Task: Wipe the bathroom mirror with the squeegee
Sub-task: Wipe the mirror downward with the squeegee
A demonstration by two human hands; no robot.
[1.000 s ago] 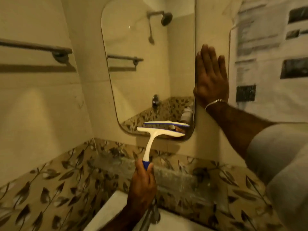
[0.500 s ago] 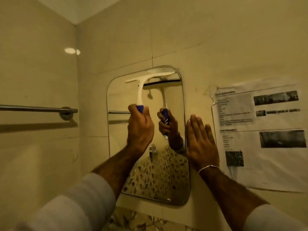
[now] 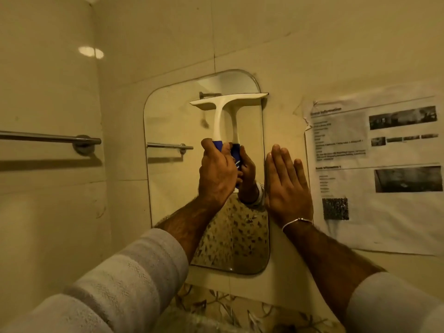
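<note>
Squeegees: one (image 3: pixel 224 111), white with a blue grip, blade flat on the upper right part of the mirror, its right tip at the mirror's right edge.
Mirrors: one (image 3: pixel 173 188), rounded corners, fixed to the wall.
Hands: two. Left hand (image 3: pixel 217 175) has its fingers curled round the blue grip. Right hand (image 3: pixel 287 186) lies flat, fingers straight, on the wall just right of the mirror.
Towel rails: one (image 3: pixel 50 138), left of the mirror.
Paper sheets: one (image 3: pixel 374 169), right of the mirror.
Surface: pale wall tiles (image 3: pixel 264 32); leaf-patterned tiles (image 3: pixel 216 306) below the mirror.
Change: the blade sits lower and further right on the mirror than 0.5 s ago; the right hand is unchanged.
</note>
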